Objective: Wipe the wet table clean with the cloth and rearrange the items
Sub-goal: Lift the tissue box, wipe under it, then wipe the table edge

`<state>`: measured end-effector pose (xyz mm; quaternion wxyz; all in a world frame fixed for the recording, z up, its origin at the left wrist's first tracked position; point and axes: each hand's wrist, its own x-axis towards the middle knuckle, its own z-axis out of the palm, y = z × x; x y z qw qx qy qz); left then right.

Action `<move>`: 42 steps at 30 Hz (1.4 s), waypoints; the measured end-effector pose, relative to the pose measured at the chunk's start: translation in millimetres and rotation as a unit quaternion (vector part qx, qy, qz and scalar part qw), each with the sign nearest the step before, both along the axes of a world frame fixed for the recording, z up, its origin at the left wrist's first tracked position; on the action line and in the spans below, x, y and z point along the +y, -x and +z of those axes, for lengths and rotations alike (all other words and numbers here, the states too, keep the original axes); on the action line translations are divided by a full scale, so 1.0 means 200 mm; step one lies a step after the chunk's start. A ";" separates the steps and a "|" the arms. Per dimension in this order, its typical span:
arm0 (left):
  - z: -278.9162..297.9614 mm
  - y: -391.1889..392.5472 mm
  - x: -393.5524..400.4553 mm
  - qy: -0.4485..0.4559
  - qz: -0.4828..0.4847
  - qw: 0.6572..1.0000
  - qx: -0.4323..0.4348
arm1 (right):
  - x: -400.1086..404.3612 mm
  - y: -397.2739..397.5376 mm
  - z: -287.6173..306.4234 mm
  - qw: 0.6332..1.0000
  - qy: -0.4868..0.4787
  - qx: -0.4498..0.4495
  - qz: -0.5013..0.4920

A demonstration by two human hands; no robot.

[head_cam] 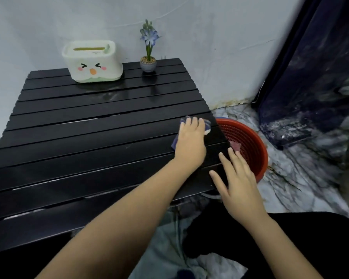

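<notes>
A low black slatted table [85, 137] fills the left and middle of the view. My left hand [190, 140] presses flat on a blue cloth [207, 124] near the table's right edge. My right hand [237, 181] lies with fingers spread on the table's near right corner and holds nothing. At the back of the table stand a white tissue box with a cartoon face [92, 61] and a small potted blue flower [148, 55]. A wet sheen shows on the slats in front of the tissue box.
A red plastic basket [254, 141] with something pink inside sits on the marbled floor right beside the table. A dark curtain [310, 77] hangs at the right. A pale wall runs behind the table. My dark-clothed legs are at the bottom.
</notes>
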<state>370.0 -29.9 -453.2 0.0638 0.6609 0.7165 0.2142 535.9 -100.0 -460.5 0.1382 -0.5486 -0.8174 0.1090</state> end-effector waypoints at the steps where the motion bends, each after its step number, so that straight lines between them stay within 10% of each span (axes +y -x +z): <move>1: 0.01 -0.05 0.06 0.022 -0.064 0.998 -0.017 | 0.00 0.00 0.00 1.000 -0.001 -0.005 0.001; 12: -0.02 0.27 -0.18 -0.001 -0.245 0.965 -0.097 | 0.00 0.00 -0.03 1.000 -0.005 0.028 -0.001; 22: 0.07 0.75 -1.16 0.016 -0.112 0.987 -0.113 | -0.02 -0.03 0.02 0.998 0.038 0.051 0.011; 32: 0.08 0.13 -0.51 -0.010 -0.206 0.973 -0.105 | -0.03 -0.06 0.06 0.995 0.077 0.036 0.058; 42: -0.03 0.49 -0.95 -0.012 -0.117 0.989 -0.088 | -0.05 0.12 0.08 0.999 0.033 0.027 0.028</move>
